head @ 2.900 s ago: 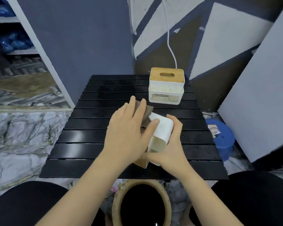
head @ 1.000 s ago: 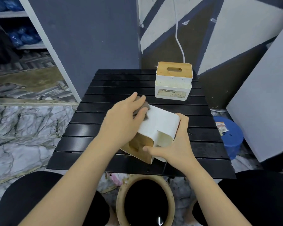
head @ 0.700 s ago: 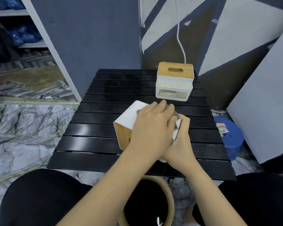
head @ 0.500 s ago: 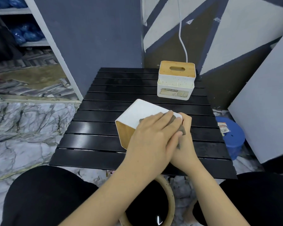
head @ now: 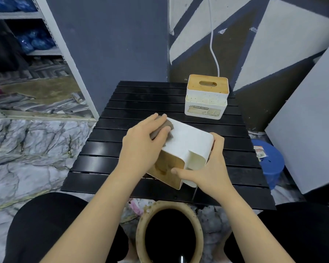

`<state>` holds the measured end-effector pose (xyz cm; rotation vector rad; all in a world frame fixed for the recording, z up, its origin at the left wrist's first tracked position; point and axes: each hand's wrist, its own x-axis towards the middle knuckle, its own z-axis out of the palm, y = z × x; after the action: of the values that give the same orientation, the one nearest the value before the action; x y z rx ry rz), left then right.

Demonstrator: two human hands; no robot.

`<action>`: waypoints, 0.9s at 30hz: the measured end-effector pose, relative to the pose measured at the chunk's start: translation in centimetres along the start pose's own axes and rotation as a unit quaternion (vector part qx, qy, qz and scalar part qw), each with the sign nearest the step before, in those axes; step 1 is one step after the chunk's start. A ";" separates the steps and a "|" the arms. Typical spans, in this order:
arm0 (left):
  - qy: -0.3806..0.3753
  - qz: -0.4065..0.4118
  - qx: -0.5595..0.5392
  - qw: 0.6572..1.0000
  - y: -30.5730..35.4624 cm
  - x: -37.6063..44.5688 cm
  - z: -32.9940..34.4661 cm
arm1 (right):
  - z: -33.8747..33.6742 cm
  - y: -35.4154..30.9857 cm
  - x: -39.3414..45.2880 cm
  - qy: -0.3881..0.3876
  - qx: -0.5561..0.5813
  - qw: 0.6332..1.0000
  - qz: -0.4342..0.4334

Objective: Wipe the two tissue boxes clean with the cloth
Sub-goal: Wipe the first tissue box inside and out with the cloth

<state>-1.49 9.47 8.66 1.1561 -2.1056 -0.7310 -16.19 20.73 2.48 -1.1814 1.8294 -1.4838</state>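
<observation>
I hold the near box (head: 186, 147) tipped on its side at the middle of the black slatted table (head: 106, 149). My right hand (head: 205, 168) grips its end at 4 o'clock, thumb on the face toward me. My left hand (head: 142, 147) presses the brown cloth (head: 162, 128) with nearly flat fingers on its corner at 10 o'clock. The white shell looks smooth and rounded, so I think it may slip from my grip if I push hard, and fall to the pot (head: 169, 234) at 6 o'clock. Its wooden lid faces me. The second box (head: 206, 97), speckled with dirt, stands upright at 1 o'clock.
</observation>
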 end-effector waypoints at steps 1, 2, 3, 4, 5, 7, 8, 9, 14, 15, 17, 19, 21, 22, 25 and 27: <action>0.012 -0.020 -0.029 0.999 -0.1 0.0 0.0 | 0.0 -0.1 0.0 0.002 -0.004 1.000 0.004; 0.022 -0.044 -0.057 0.997 -0.4 0.2 -0.1 | 0.0 -0.3 -0.1 0.002 -0.010 1.000 0.008; 0.031 -0.070 -0.085 0.993 -0.6 0.2 -0.2 | 0.0 -0.4 -0.2 0.001 -0.015 1.000 0.011; 0.040 -0.092 -0.116 0.988 -0.8 0.3 -0.4 | -0.1 -0.6 -0.2 -0.003 -0.022 1.000 0.016; 0.050 -0.108 -0.146 0.982 -1.1 0.4 -0.4 | -0.2 -0.9 -0.3 -0.011 -0.034 0.999 0.024; 0.067 -0.119 -0.186 0.973 -1.4 0.3 -0.3 | -1.0 -2.1 -0.2 -0.038 -0.075 0.995 0.052; 0.073 -0.122 -0.198 0.970 -1.5 0.3 -0.2 | -1.6 -3.0 -0.1 -0.056 -0.103 0.991 0.067; 0.079 -0.127 -0.210 0.966 -1.6 0.2 -0.1 | -2.2 -4.1 0.2 -0.073 -0.136 0.985 0.075; 0.095 -0.146 -0.272 0.946 -2.3 0.1 0.2 | -1.1 -9.1 3.2 -0.147 -0.399 0.905 0.000; 0.099 -0.150 -0.287 0.941 -2.4 0.1 0.3 | 0.0 -9.5 4.0 -0.167 -0.437 0.884 -0.014; 0.106 -0.160 -0.317 0.929 -2.7 0.0 0.4 | 2.2 -9.8 5.4 -0.190 -0.457 0.869 -0.027; 0.108 -0.170 -0.336 0.920 -2.9 -0.1 0.2 | 3.3 -9.9 6.3 -0.190 -0.440 0.877 -0.023; 0.098 -0.166 -0.351 0.916 -3.0 -0.3 -0.1 | 3.6 -9.7 6.7 -0.183 -0.427 0.885 -0.024; 0.091 -0.154 -0.352 0.919 -2.9 -0.3 -0.3 | 3.6 -9.6 6.6 -0.175 -0.420 0.890 -0.027; 0.084 -0.086 -0.346 0.931 -1.7 0.1 -1.2 | 3.2 -9.7 5.9 -0.128 -0.373 0.918 -0.038; 0.078 -0.026 -0.324 0.943 -0.4 0.8 -1.9 | 2.6 -9.8 5.3 -0.090 -0.304 0.948 -0.036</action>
<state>-0.18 8.29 9.79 0.8603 -1.5222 -1.1980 -13.67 14.54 11.81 -1.6155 2.2003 -0.8118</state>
